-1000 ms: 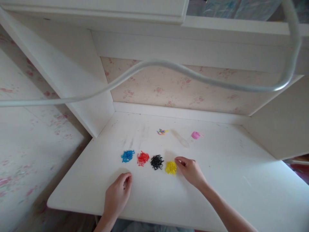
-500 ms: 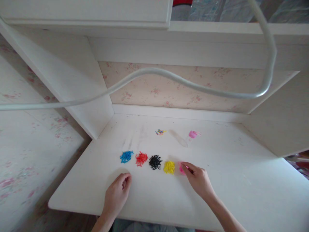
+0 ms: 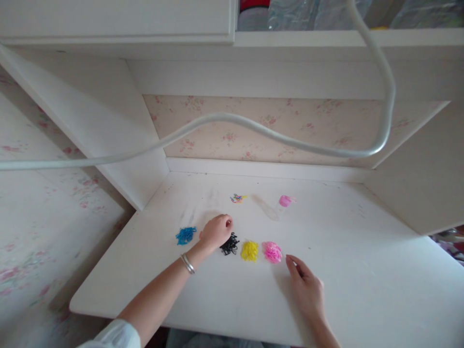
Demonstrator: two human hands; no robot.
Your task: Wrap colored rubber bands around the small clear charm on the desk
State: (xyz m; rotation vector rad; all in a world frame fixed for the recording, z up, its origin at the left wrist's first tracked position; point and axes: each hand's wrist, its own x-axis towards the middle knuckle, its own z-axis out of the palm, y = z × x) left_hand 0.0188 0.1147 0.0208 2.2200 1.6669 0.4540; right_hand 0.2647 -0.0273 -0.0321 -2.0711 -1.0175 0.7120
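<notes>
My left hand point(image 3: 216, 230), fingers curled closed, is over the row of small loop bands, above the black pile point(image 3: 229, 245). It hides nearly all of the red pile point(image 3: 200, 235). Whatever those fingers may hold is hidden. To its left lies the blue pile point(image 3: 186, 235). Beyond the black one come the yellow pile point(image 3: 250, 251) and the pink pile point(image 3: 272, 252). Just right of the pink bands, my right hand point(image 3: 305, 285) is low over the table with thumb and forefinger pinched; I cannot make out anything between them.
Farther back on the white table point(image 3: 348, 270) are a small mixed-colour heap of bands point(image 3: 238, 198), a clear flat item point(image 3: 266, 208) and a pink object point(image 3: 285, 201). A white cable point(image 3: 224, 117) crosses in front of the shelf. Side panels bound the table.
My left hand has swung up and right from the near left of the table, over the red and black piles. My right hand has moved right from the yellow pile, uncovering the pink pile.
</notes>
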